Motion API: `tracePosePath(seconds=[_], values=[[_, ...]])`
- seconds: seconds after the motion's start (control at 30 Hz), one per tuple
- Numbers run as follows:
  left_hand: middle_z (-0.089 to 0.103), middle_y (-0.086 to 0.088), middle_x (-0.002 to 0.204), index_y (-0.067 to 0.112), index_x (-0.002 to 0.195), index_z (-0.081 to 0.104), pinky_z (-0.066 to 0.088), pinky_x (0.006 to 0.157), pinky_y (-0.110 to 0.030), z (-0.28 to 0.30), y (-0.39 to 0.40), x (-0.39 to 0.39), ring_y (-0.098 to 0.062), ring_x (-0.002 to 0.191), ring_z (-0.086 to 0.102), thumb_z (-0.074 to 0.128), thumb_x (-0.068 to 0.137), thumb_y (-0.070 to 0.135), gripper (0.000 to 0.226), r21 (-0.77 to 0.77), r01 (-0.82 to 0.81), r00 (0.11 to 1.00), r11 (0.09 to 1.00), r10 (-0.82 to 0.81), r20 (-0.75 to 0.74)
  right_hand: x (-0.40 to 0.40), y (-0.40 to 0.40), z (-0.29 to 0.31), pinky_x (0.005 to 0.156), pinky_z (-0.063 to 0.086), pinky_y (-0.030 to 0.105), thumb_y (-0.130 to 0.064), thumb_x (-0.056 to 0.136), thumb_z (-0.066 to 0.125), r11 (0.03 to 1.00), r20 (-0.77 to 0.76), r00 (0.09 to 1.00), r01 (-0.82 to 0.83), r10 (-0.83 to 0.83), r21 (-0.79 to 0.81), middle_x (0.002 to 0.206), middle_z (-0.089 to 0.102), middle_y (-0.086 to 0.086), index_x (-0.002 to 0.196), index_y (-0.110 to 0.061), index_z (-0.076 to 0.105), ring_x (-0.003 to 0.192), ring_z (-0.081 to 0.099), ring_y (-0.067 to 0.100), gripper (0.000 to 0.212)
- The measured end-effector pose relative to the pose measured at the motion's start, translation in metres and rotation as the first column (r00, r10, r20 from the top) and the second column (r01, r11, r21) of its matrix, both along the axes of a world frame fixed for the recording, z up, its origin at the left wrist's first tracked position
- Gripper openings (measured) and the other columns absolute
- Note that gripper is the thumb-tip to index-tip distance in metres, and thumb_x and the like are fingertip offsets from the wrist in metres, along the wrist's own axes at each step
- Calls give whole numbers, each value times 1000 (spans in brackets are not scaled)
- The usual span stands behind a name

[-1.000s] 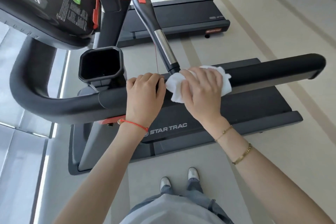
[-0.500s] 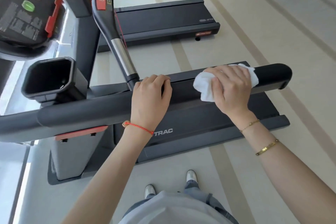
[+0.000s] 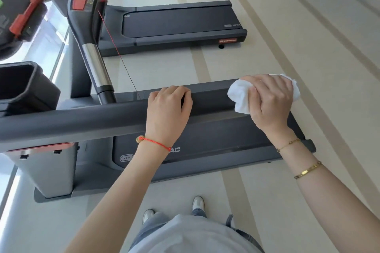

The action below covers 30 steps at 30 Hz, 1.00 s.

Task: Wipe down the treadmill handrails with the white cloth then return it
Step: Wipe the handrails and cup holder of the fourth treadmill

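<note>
Two treadmills (image 3: 205, 139) (image 3: 181, 24), one white cloth (image 3: 240, 98), two hands (image 3: 167, 113) (image 3: 269, 100).

Both arms were extended forward. The left hand (image 3: 168, 113) gripped the handrail (image 3: 82, 119), fingers curled over it. The right hand (image 3: 269, 102) clutched the cloth (image 3: 239, 96) at the handrail's end.

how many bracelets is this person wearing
3. A red string bracelet on the left wrist; on the right arm, a thin gold chain bracelet at the wrist and a wider gold bracelet further up the forearm. None seem hidden.
</note>
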State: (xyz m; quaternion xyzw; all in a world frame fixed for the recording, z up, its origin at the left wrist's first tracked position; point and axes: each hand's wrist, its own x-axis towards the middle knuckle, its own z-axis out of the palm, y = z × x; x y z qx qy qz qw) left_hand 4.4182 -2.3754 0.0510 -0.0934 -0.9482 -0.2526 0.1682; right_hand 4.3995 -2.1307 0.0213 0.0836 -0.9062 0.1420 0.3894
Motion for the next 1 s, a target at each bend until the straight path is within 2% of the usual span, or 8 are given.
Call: tracePosePath(seconds=[0.13, 0.23, 0.43, 0.53, 0.77, 1.0], values=[[72, 2, 85, 15, 95, 73, 38, 84, -35, -2, 10, 1, -22, 77, 62, 46, 100, 17, 27, -54, -38, 998, 998, 36, -44, -4, 12, 11, 82, 37, 39, -29, 97, 35, 999, 96, 995, 31, -29, -25, 90, 68, -1, 100, -20, 72, 82, 57, 27, 37], [73, 3, 84, 16, 94, 73, 40, 84, -36, -4, 11, 0, -22, 78, 63, 45, 100, 18, 29, -90, -58, 997, 994, 52, -59, -5, 6, 19, 80, 35, 36, -31, 94, 41, 999, 175, 984, 39, -43, 25, 86, 67, 0, 96, -18, 72, 79, 56, 26, 34], [70, 2, 80, 13, 88, 70, 34, 84, -33, -6, 5, 1, -23, 76, 60, 47, 99, 17, 25, -81, -69, 996, 994, 64, -65, -5, -49, 25, 76, 38, 36, -38, 94, 38, 992, 283, 959, -58, 23, 116, 82, 66, 0, 93, -20, 71, 74, 56, 23, 38], [68, 2, 78, 12, 85, 68, 28, 84, -29, -6, -7, 2, -23, 74, 58, 48, 98, 16, 25, -82, -110, 992, 991, 104, -71, -5, -71, 24, 73, 38, 37, -39, 94, 36, 987, 298, 953, -91, 47, 136, 79, 64, 0, 91, -21, 71, 72, 55, 22, 40], [71, -2, 81, 11, 90, 71, 39, 88, -39, -5, -55, 2, -26, 78, 63, 49, 100, 18, 26, -67, -162, 986, 984, 160, -40, -7, -89, 24, 73, 39, 38, -38, 95, 34, 987, 311, 950, -88, 43, 131, 76, 63, 0, 88, -21, 70, 70, 53, 24, 40], [71, -1, 83, 10, 86, 71, 38, 88, -37, -5, -103, 5, -25, 78, 62, 52, 99, 17, 24, -48, -156, 987, 987, 154, -45, -4, -140, 24, 73, 39, 38, -36, 94, 32, 988, 307, 949, -114, 76, 106, 78, 64, 0, 88, -22, 70, 69, 53, 25, 41]])
